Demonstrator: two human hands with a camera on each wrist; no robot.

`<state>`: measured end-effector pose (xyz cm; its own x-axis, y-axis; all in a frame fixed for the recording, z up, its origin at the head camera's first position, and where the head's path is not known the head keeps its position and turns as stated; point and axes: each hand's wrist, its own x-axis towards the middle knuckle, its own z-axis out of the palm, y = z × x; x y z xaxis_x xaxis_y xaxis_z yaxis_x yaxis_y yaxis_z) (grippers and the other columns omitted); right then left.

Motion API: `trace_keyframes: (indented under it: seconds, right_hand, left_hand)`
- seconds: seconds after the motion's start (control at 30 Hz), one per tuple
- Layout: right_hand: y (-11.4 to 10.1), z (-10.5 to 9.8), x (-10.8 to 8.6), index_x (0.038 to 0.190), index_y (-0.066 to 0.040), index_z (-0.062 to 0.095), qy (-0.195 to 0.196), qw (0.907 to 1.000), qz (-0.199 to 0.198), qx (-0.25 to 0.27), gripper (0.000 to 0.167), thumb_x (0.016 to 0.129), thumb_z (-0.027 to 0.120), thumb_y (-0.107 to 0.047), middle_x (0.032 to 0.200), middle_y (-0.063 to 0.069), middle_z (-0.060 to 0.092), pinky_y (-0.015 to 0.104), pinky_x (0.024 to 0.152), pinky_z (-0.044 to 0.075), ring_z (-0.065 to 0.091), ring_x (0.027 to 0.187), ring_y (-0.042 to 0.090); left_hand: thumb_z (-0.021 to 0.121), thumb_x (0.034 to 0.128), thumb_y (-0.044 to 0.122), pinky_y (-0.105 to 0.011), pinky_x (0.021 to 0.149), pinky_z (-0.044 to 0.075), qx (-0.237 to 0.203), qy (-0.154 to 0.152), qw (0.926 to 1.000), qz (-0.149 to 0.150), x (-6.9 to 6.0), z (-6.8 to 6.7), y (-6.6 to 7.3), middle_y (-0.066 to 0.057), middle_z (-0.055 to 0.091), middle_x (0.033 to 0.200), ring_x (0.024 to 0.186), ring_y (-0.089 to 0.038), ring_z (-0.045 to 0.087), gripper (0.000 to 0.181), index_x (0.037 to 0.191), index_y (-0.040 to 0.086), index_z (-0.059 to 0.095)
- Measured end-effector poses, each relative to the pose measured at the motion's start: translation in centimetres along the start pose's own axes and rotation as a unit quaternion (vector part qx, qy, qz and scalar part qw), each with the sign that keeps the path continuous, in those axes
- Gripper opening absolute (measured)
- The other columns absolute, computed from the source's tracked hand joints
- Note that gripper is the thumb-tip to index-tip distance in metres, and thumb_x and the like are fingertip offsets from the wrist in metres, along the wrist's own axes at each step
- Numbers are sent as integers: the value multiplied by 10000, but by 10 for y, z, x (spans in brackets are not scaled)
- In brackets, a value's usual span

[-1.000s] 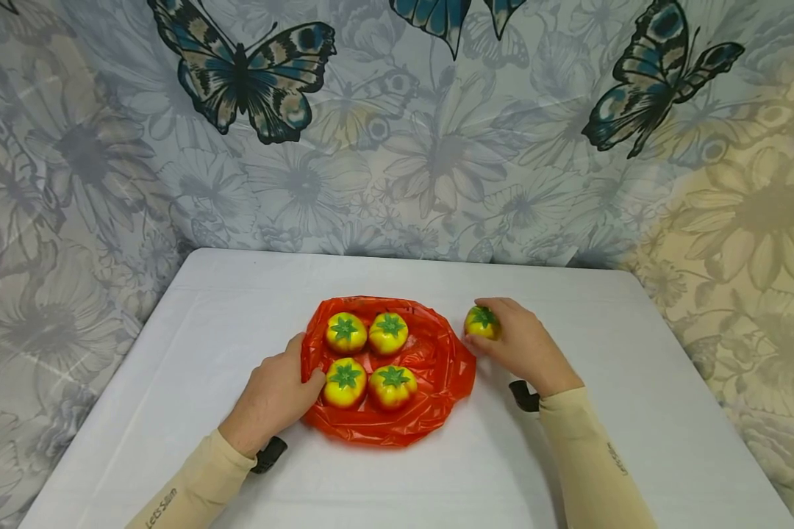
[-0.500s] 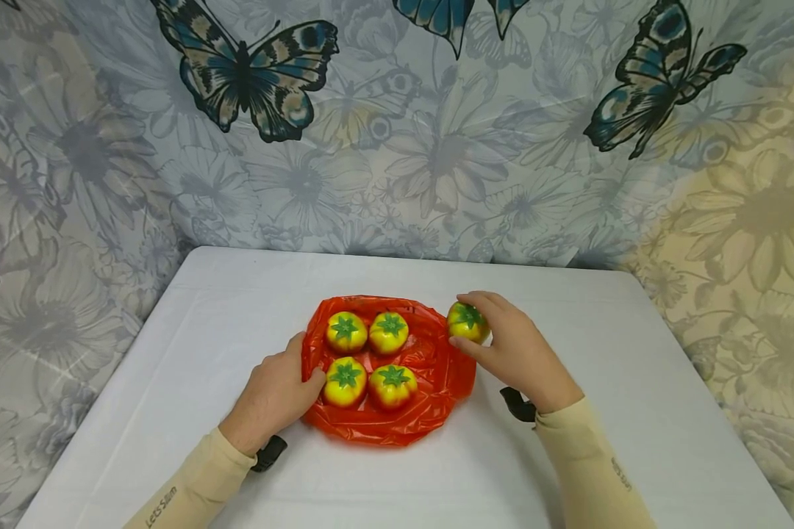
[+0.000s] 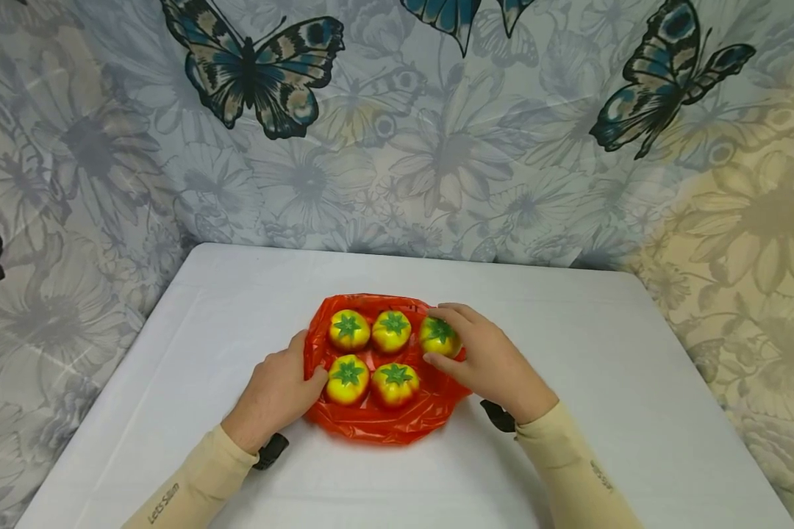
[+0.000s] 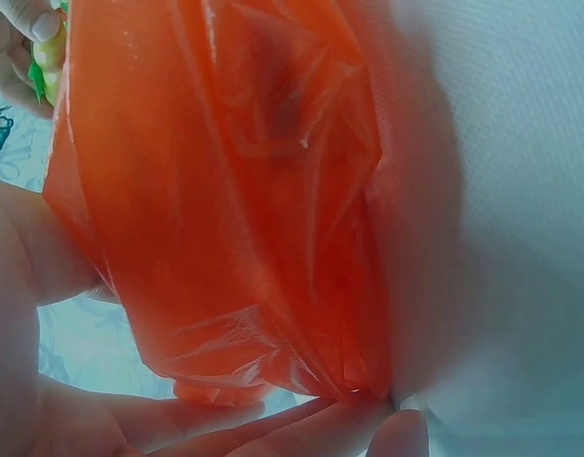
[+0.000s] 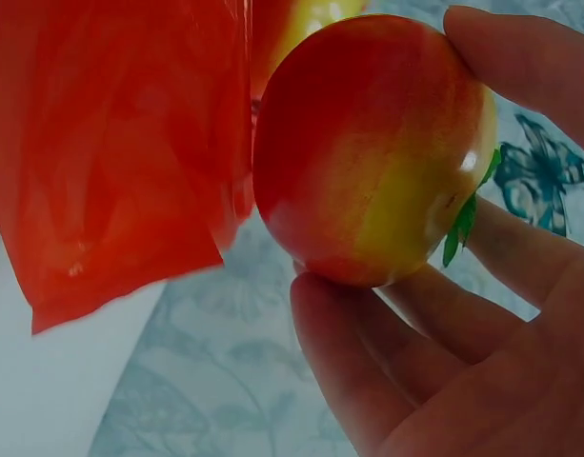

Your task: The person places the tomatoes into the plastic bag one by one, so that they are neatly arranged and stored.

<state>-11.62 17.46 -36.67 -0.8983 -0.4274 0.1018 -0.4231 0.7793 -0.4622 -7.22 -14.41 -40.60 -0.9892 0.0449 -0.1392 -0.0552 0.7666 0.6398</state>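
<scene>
A red plastic bag lies opened out on the table, with several yellow-and-red tomatoes with green tops sitting in it in two rows. My left hand grips the bag's left side, thumb over the rim and fingers along the outside. In my right hand, between thumb and fingertips, is another tomato, held over the right part of the bag. The right wrist view shows this tomato from its red side, near the bag's wall. Its underside is hidden in the head view.
The white-covered table extends around the bag on all sides. Behind it stands a wall cloth printed with flowers and butterflies. Dark wrist straps show at both cuffs.
My right hand has carried its tomato leftward, from beside the bag to over its right part. The left hand keeps its grip on the bag, and the other tomatoes stay put.
</scene>
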Motion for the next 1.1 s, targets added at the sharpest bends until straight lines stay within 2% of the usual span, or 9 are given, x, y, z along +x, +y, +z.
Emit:
trace_keyframes:
  seconds: [0.47,0.67,0.93,1.1]
  right_hand:
    - [1,15,5,1522,-164,584,-314,9994,55,161,668,942,847,-366,1541,60,589,530,1107,562,628,1386,299]
    - [4,21,6,1508,-166,587,-442,9989,114,85,641,947,842,-343,1525,90,597,525,1104,566,642,1360,307]
    - [9,27,7,1499,-178,580,-547,9982,247,6,639,940,846,-338,1516,98,600,523,1088,577,655,1324,304]
    - [11,31,8,1497,-157,578,-651,9975,264,-50,639,943,842,-334,1476,104,622,508,1074,588,674,1272,291]
  left_hand:
    - [616,1023,219,-279,557,510,31,19,10000,54,0,0,3,-181,765,1086,630,-158,621,694,1622,-29,368]
    - [622,1021,213,-276,545,512,-21,-3,10000,42,-1,3,3,-181,765,1080,617,-156,617,682,1611,-31,382]
    - [618,1020,214,-268,552,525,-32,-12,10000,37,0,5,2,-208,763,1162,633,-149,632,684,1609,-36,378]
    - [612,1020,218,-272,547,522,-52,-21,9999,84,1,6,2,-187,763,1130,620,-146,625,666,1599,-24,389]
